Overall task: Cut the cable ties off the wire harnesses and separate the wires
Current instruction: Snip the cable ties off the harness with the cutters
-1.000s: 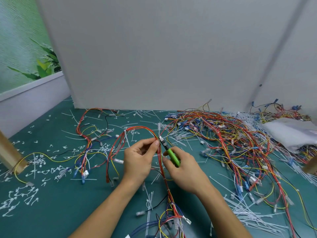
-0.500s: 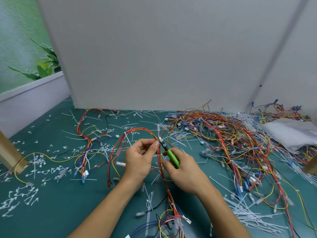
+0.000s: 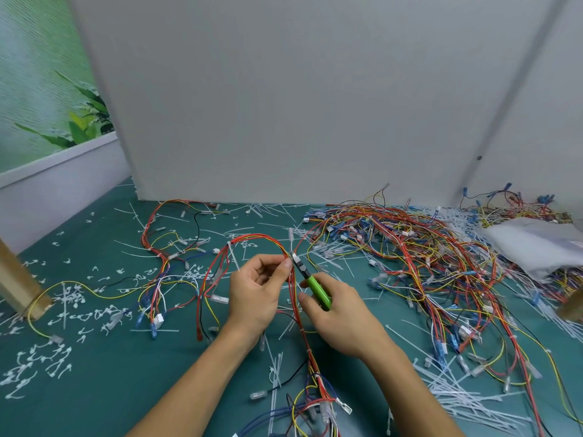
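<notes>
where my forearms come in at the bottom edge, the near end of the wire harness runs out of frame in a knot of red, yellow and blue leads, so i cannot see where it stops. my left hand pinches its red bundle between thumb and curled fingers, just below the top of the arch it makes. my right hand is wrapped round the green-handled cutters; my palm hides much of the handles, and the small dark tip meets the bundle right beside my left thumb. whether a cable tie sits between the blades is too small to make out. snipped cable ties litter the green mat to my right, with curled white offcuts to my left. another harness lies left of my hands. farther off, a tangled wire pile spreads to the right, partly covered by a white bag that the frame edge cuts off. a white board stands behind it all.
</notes>
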Demonstrator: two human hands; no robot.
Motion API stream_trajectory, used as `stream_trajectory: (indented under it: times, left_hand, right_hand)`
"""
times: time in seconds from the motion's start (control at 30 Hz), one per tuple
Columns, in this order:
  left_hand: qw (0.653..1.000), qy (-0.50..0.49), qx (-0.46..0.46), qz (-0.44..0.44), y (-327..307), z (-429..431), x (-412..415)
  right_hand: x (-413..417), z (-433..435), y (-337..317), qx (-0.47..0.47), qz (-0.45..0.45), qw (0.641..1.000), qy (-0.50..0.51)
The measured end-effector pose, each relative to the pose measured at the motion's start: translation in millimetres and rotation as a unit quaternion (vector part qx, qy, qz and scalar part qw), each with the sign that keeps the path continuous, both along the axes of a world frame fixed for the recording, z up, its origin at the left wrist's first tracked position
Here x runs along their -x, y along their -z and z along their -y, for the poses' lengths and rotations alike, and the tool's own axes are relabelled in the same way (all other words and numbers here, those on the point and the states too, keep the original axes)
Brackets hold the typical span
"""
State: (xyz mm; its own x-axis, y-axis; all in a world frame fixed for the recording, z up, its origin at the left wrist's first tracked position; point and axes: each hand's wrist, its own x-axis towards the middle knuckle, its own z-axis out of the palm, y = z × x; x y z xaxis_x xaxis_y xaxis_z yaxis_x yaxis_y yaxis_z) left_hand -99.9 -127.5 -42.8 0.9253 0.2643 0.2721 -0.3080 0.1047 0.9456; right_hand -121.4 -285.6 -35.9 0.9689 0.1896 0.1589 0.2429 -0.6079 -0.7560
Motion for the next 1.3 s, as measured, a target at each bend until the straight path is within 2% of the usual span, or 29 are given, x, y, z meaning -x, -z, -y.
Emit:
stream_trajectory:
  times: [0.77,1.3]
  left_hand:
    - [0.998,0.003,-0.051,0.029,-0.5,-1.6,0.7]
    - [0.999,0.0,-0.048,0.025,-2.1,-0.7,1.7]
  right_hand:
    - [0.2,-2.1,-0.8,-0.038,-0.01,0.999,0.006]
    - [1.5,-1.8,-2.6,-0.039,-0.012,0.999,0.003]
